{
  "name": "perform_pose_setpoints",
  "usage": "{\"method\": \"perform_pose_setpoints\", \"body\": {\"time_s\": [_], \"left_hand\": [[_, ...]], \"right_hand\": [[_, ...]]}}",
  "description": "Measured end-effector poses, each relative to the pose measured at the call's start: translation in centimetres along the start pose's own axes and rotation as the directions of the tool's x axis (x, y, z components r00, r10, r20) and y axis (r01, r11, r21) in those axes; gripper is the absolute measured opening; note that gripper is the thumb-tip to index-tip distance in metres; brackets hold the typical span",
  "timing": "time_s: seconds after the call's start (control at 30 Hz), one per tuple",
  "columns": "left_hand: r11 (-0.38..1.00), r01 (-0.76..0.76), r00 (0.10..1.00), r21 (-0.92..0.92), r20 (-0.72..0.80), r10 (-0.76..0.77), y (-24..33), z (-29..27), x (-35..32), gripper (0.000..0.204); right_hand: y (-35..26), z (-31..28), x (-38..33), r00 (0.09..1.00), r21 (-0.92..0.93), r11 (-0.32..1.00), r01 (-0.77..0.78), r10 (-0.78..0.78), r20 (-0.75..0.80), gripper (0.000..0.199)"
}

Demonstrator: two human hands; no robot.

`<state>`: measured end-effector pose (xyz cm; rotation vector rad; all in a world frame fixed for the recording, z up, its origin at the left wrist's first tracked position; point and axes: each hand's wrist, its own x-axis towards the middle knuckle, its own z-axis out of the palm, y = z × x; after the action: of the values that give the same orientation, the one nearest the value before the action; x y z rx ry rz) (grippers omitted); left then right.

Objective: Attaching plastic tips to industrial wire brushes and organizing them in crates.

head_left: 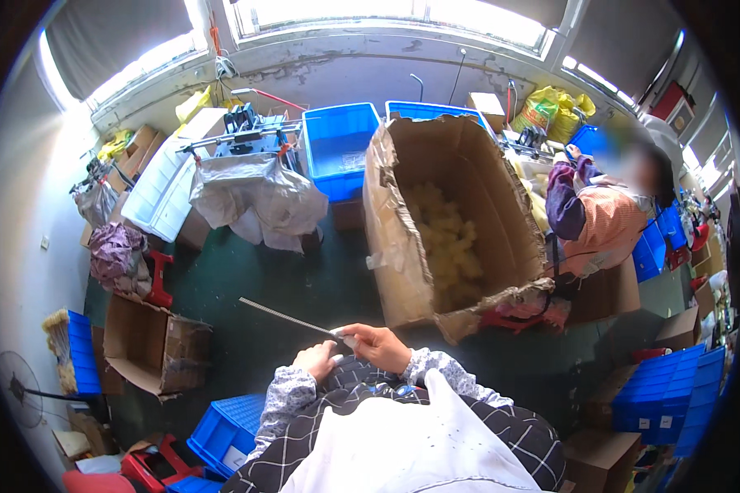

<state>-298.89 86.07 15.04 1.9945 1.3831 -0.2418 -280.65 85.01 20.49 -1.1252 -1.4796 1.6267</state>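
A long, thin, pale strip with fine marks along it (284,313) sticks out to the far left from my right hand (380,348). The fingers of that hand are closed round its near end, and something white shows at the fingertips. Just left of it and lower, my left hand (315,361) is close to my lap with its fingers curled. Whatever they hold, if anything, is hidden. Both hands are above the dark checked cloth (292,435) over my legs, and a white cloth (403,448) covers my front.
Ahead stands a big open cardboard box (460,156) with pale yellow pieces inside. Behind it are blue bins (337,135) and a bench machine with a grey bag (259,193). A co-worker (596,209) sits at right. An open carton (160,345) and blue crate (226,431) are left.
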Motion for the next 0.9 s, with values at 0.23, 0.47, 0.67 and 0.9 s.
{"method": "perform_pose_setpoints", "body": {"time_s": [0.23,0.47,0.67,0.9], "left_hand": [[0.999,0.007,1.000,0.049,-0.020,-0.006,-9.2,-6.5,3.3,0.042],[0.999,0.014,1.000,0.052,0.024,-0.015,-14.8,-9.8,7.0,0.039],[0.999,0.042,0.994,0.019,0.097,-0.043,-15.2,-13.6,13.1,0.035],[0.992,0.117,0.990,0.047,0.079,-0.120,-15.2,-20.1,21.5,0.035]], "right_hand": [[-3.7,0.8,10.8,0.974,0.587,0.790,0.177,-0.054,-0.220,0.031],[-4.7,1.7,18.4,0.995,0.524,0.848,0.082,-0.103,0.011,0.028],[-4.1,-3.5,25.2,0.932,0.371,0.889,0.267,-0.141,-0.333,0.025],[-6.8,-10.2,34.7,0.899,-0.219,0.917,0.334,-0.380,-0.220,0.025]]}}
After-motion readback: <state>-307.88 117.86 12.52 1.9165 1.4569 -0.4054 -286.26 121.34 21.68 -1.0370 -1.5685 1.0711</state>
